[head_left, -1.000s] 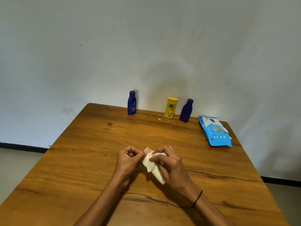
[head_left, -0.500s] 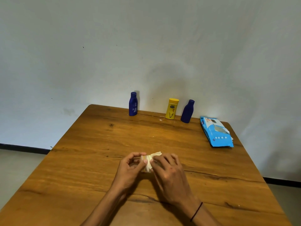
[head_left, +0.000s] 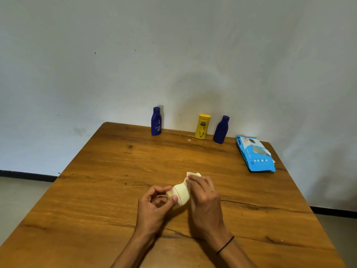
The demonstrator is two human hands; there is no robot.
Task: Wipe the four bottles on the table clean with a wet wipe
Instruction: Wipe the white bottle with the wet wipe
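Cream-coloured plastic shows between the two hands: a small cream bottle (head_left: 180, 194) lies tilted above the middle of the wooden desk (head_left: 108, 182), its yellow-banded neck end pointing toward the left hand (head_left: 154, 206). That hand pinches the neck end between thumb and fingertips, the fingers curled closed on it. The right hand (head_left: 204, 198) wraps over the bottle's far end, clamped there with a white wet wipe (head_left: 193, 174) pressed under its fingers; a corner of the wipe sticks out beyond the fingertips. A thin black band (head_left: 225, 245) circles the right wrist.

Along the desk's far edge, by the pale wall, three bottles stand upright: a dark blue bottle (head_left: 156, 121) on the left, well apart from a yellow bottle (head_left: 202, 126), and just beside that a second dark blue bottle (head_left: 221, 129). Near the far right corner lies a light blue wet-wipe pack (head_left: 255, 154), flat on the wood.
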